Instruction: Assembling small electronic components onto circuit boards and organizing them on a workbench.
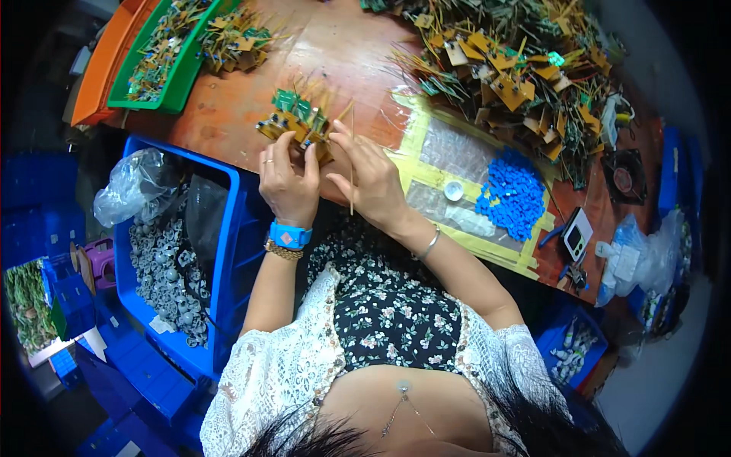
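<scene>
A small pile of yellow-brown circuit boards (293,124) with green parts and wires lies at the table's near edge. My left hand (286,181) is at the pile's near side, its thumb and fingers closed on a circuit board there; the fingertips partly cover what they grip. Close beside it, my right hand (370,177) holds a thin wooden stick (352,199) roughly upright between thumb and fingers. The right fingertips are next to the boards' right edge; whether they touch a board I cannot tell. A blue band is on my left wrist and a bracelet on my right.
A large heap of wired boards (518,76) covers the back right. Small blue parts (514,194) and a round white cap (453,190) lie on the taped plastic sheet. A green bin (122,101) stands far left. Below it, a blue crate (234,198) holds grey parts.
</scene>
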